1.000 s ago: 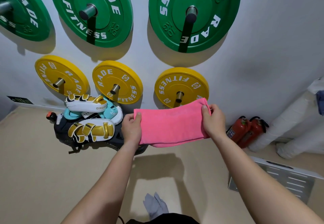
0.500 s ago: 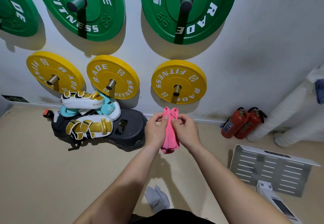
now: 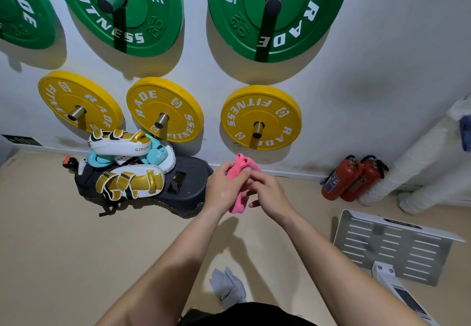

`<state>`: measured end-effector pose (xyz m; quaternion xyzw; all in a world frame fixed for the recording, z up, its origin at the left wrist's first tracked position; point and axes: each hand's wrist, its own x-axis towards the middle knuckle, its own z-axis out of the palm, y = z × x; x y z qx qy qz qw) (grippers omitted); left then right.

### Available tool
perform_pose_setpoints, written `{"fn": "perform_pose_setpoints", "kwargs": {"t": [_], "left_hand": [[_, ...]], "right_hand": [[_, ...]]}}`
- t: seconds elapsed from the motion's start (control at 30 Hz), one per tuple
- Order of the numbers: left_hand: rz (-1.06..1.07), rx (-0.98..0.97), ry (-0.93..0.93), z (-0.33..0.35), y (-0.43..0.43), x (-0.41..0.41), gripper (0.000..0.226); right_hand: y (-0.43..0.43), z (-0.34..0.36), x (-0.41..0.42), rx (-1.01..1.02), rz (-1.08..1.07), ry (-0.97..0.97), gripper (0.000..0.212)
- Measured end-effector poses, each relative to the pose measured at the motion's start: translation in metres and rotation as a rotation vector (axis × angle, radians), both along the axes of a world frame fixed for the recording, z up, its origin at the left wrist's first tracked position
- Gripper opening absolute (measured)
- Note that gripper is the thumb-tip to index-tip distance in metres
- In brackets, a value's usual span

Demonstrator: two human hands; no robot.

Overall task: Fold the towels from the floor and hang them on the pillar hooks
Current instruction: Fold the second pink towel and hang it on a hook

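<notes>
Towel [image 3: 241, 170]: folded narrow, hanging upright.
Left hand [image 3: 224, 188]: grips its top.
Right hand [image 3: 267, 193]: just beside, touching its middle; grip unclear.

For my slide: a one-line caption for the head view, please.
Left hand grips a folded pink towel, right hand touching it, before wall-hung plates; a grey towel lies on the floor.

Green round weight plates [image 3: 277, 14] on wall pegs, top; yellow round weight plates [image 3: 261, 118] below. Gold-white boxing mitts [image 3: 130, 181] atop black bag [image 3: 190, 185], centre left. Two red fire extinguishers [image 3: 354, 179], right. Grey slotted metal plate [image 3: 390, 246], lower right.
</notes>
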<state>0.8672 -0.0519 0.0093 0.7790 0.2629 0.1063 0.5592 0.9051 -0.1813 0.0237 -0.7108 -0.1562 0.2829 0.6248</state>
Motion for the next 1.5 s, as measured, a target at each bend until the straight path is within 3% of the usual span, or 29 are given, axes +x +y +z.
{"fn": "perform_pose_setpoints", "kwargs": {"t": [0.13, 0.23, 0.33, 0.37, 0.43, 0.53, 0.6, 0.67, 0.77, 0.83, 0.9, 1.0, 1.17, 1.37, 1.5], "left_hand": [[-0.044, 0.037, -0.010, -0.001, 0.019, 0.003, 0.010], [-0.166, 0.146, 0.021, 0.005, 0.031, 0.000, 0.007], [-0.397, 0.184, 0.017, 0.018, 0.036, -0.007, 0.009], [-0.464, 0.185, 0.015, 0.021, 0.037, -0.009, 0.008], [-0.522, 0.210, 0.006, 0.026, 0.040, -0.011, 0.008], [-0.433, 0.307, -0.011, 0.025, 0.043, -0.012, 0.009], [-0.293, 0.455, 0.018, 0.019, 0.046, -0.013, 0.018], [-0.157, 0.556, 0.076, 0.010, 0.047, -0.013, 0.027], [-0.064, 0.501, 0.122, -0.001, 0.033, -0.014, 0.030], [-0.063, 0.391, 0.091, -0.004, 0.020, -0.011, 0.029], [-0.069, 0.293, 0.052, -0.006, 0.012, -0.006, 0.028], [-0.106, 0.255, 0.054, -0.017, 0.011, 0.000, 0.030], [-0.127, 0.196, 0.154, -0.045, 0.011, 0.001, 0.036], [-0.277, 0.158, 0.063, -0.029, -0.033, 0.024, 0.026], [-0.368, 0.158, 0.029, -0.019, -0.087, 0.057, 0.030]], "right_hand": [[-0.009, -0.011, 0.007, -0.149, 0.111, -0.111, 0.048], [-0.020, -0.019, 0.016, -0.344, -0.129, -0.391, 0.029], [-0.029, -0.020, 0.024, -0.539, -0.054, -0.514, 0.084], [-0.030, -0.019, 0.027, -0.588, 0.038, -0.511, 0.092], [-0.029, -0.021, 0.034, -0.615, 0.209, -0.466, 0.075], [-0.029, -0.021, 0.033, -0.462, 0.247, -0.242, 0.022], [-0.034, -0.018, 0.029, -0.292, 0.158, -0.099, 0.012], [-0.037, -0.016, 0.025, -0.071, -0.002, 0.035, 0.016], [-0.027, -0.015, 0.015, 0.097, -0.292, 0.119, 0.014], [-0.017, -0.019, 0.006, -0.027, -0.493, -0.014, 0.018], [-0.015, -0.028, 0.001, -0.290, -0.590, -0.193, 0.026], [-0.021, -0.033, 0.001, -0.504, -0.581, -0.248, 0.035], [-0.023, -0.021, -0.004, -0.522, -0.482, -0.365, 0.031], [-0.081, -0.032, 0.006, -0.621, -0.654, -0.322, 0.038], [-0.139, -0.032, 0.026, -0.694, -0.705, -0.344, 0.044]]}}
